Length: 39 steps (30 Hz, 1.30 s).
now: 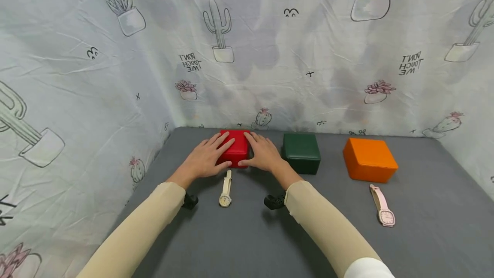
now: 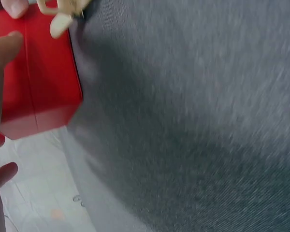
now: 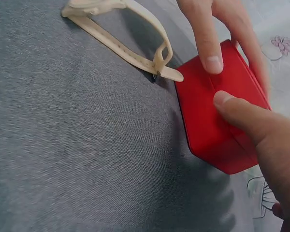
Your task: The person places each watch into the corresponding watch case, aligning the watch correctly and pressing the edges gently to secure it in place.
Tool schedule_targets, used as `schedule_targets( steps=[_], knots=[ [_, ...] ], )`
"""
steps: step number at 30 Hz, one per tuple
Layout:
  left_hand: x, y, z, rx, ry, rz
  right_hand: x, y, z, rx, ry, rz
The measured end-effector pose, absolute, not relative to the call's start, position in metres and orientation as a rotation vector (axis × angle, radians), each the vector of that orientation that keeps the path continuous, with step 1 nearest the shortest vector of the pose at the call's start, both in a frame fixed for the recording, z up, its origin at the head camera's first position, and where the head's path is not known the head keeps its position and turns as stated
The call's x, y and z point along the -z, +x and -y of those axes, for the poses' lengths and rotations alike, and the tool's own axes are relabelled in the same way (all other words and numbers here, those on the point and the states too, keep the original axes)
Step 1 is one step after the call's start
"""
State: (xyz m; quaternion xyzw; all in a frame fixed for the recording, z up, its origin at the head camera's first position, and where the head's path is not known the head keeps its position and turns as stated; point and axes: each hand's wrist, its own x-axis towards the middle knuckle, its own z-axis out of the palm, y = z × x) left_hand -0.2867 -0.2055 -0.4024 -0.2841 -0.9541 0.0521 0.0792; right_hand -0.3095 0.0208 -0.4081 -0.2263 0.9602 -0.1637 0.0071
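Note:
A closed red box (image 1: 235, 147) stands at the back left of the grey table, held between both hands. My left hand (image 1: 202, 160) grips its left side, thumb on the front face, other fingers reaching over the top and back. From the right, my right hand (image 1: 266, 153) grips it likewise. In the right wrist view both thumbs press near the seam on the red box (image 3: 217, 101). Just in front lies a watch with a cream strap (image 1: 225, 192), its buckled end beside the box. The left wrist view shows part of that cream strap (image 2: 62, 21).
A dark green box (image 1: 301, 151) stands right of the red one, close to my right hand. Farther right sit an orange box (image 1: 369, 160) and a watch with a pink strap (image 1: 382, 207). A cactus-print cloth (image 1: 270, 55) hangs behind the table (image 1: 247, 235).

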Motion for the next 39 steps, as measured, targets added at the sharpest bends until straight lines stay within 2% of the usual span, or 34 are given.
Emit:
schedule_targets(
  steps=[19,39],
  knots=[
    [0.404,-0.311,0.206,-0.007,-0.952,2.934,0.437,-0.331,-0.020,1.034,-0.686,-2.687],
    [0.392,-0.315,0.203,0.162,-0.977,3.014,0.434,-0.336,-0.019,0.991,-0.704,-2.700]
  ],
)
